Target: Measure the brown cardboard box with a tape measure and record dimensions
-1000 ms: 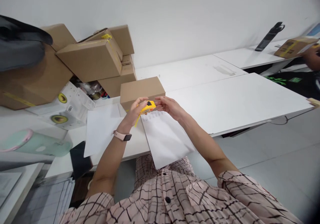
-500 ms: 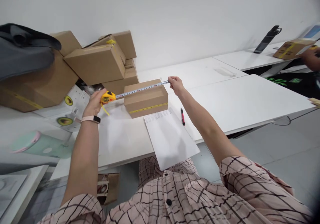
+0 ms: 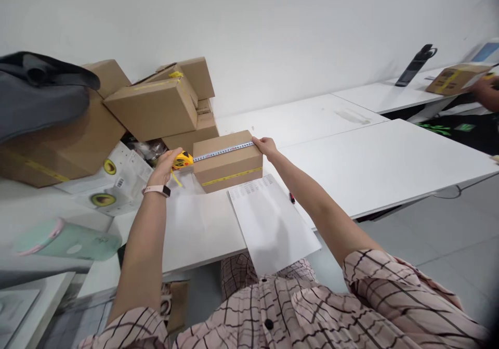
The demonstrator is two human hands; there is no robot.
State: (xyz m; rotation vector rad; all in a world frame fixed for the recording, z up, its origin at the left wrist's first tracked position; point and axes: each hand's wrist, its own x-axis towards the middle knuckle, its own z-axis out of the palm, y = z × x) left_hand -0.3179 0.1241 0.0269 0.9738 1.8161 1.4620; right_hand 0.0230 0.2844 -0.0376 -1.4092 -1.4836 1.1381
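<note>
Yellow tape measure (image 3: 182, 159) in both hands (image 3: 164, 166) (image 3: 265, 146) spans box (image 3: 230, 164) edges, tabletop (image 3: 351, 159) stretching right.

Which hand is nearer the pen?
Right. The right hand is beyond the pen, at the right end of the box; the left hand is farther off to its left, holding the tape measure.

The pink buttoned shirt (image 3: 290, 315) bears dark checks.

Wearer's two hands (image 3: 160, 168) (image 3: 265, 145), one extended tape measure (image 3: 181, 159), one carton (image 3: 227, 165) beneath, two bottles (image 3: 414, 68) (image 3: 83, 238)
</note>
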